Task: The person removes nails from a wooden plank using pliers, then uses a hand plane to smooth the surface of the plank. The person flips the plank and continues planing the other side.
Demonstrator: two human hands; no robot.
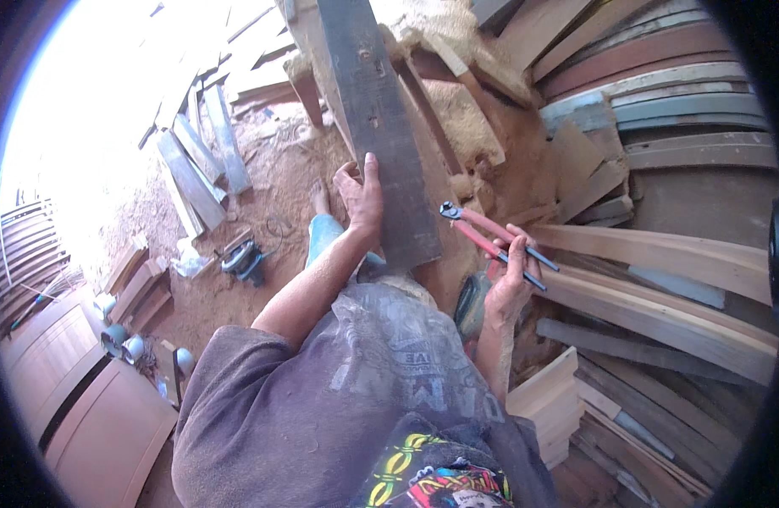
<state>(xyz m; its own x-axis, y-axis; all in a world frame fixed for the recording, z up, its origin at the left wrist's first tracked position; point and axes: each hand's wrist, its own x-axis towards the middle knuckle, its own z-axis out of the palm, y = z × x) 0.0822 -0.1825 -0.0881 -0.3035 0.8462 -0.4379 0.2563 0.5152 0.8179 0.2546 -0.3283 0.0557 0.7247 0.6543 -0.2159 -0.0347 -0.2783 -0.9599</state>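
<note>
A long dark grey wooden plank (377, 118) stretches away from my lap, its near end close to my body. My left hand (361, 201) grips its left edge, thumb laid on the upper face and fingers curled at the side. Small marks or holes show in the plank's face farther off. To the right of the plank, my right hand (508, 284) is closed around a pair of end-cutting pincers (484, 227) with red and dark handles. The pincers' metal head points up and left, apart from the plank.
Sawdust covers the ground (271, 169). A teal power tool (244, 261) with a cord lies to the left, near loose boards (190, 178). Stacked planks (660, 288) crowd the right side. Wooden panels (110, 432) lean at lower left. My bare foot (319, 196) shows beside the plank.
</note>
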